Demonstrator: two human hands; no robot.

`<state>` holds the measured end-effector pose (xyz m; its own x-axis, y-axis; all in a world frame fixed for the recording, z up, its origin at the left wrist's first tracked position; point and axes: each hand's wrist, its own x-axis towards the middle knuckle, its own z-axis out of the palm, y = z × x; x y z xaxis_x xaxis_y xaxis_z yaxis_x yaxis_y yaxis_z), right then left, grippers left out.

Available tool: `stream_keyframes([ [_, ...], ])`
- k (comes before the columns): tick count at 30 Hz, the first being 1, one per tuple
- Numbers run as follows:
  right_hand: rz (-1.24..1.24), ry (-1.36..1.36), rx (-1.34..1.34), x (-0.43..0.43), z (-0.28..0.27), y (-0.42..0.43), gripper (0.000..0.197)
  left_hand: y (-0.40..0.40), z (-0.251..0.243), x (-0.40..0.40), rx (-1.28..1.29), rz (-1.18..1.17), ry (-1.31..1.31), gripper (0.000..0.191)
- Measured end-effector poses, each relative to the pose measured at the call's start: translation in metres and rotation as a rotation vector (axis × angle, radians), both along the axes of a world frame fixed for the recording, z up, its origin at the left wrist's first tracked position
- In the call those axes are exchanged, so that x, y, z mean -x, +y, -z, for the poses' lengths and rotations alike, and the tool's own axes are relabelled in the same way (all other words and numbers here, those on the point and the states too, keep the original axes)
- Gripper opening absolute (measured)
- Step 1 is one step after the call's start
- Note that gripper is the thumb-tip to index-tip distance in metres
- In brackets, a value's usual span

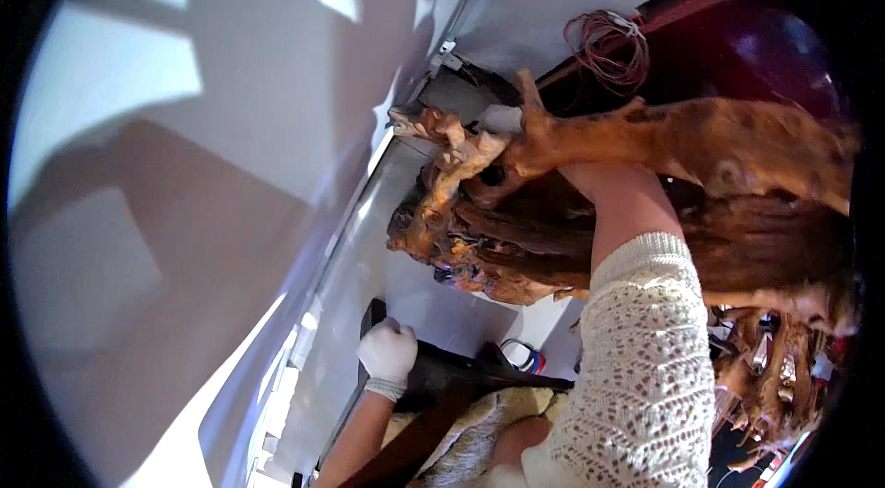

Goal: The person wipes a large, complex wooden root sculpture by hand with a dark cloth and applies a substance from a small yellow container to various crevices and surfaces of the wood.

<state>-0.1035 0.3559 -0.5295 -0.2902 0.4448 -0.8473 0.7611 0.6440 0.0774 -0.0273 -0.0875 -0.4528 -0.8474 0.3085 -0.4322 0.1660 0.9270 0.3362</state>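
My left hand [388, 351], in a white glove, is closed over the end of a dark rail [442, 367], which looks like part of a chair. On the right, my arm in a cream openwork knit sleeve reaches under a thick branch of a large brown root-wood carving [615, 135]. Beyond the branch, part of my white-gloved right hand [501, 119] shows beside the gnarled wood. Its fingers are mostly hidden, so its grip cannot be told. Light, knobbly root ends [449, 177] stick out left of that hand.
A coil of reddish wire [612, 51] hangs by a dark red glossy surface [747, 52]. A pale wall [263, 163] with strong shadows rises at left. More twisted roots [767, 377] stand at lower right. Cream cloth [484, 426] lies below the rail, near a colored-rimmed object [523, 355].
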Motion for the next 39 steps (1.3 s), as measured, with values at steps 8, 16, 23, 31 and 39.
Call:
stream_keyframes([
  [8,0.108,-0.002,0.1,0.006,-0.065,-0.03,0.071,-0.001,0.003,-0.003,0.02,0.018,-0.028,0.024],
  [16,0.19,0.05,0.079,0.004,-0.057,-0.046,0.071,-0.001,-0.001,-0.001,-0.013,0.019,-0.003,0.027],
  [23,0.796,0.078,0.295,-0.03,-0.052,-0.065,0.07,-0.001,0.0,0.003,0.008,0.053,-0.097,0.033],
  [31,1.574,0.299,0.406,-0.039,-0.1,-0.093,0.067,-0.004,-0.002,0.003,-0.041,0.062,-0.108,0.032],
  [39,0.619,0.709,-0.289,-0.018,-0.09,-0.227,0.015,-0.009,-0.002,0.008,0.01,0.081,-0.097,0.032],
])
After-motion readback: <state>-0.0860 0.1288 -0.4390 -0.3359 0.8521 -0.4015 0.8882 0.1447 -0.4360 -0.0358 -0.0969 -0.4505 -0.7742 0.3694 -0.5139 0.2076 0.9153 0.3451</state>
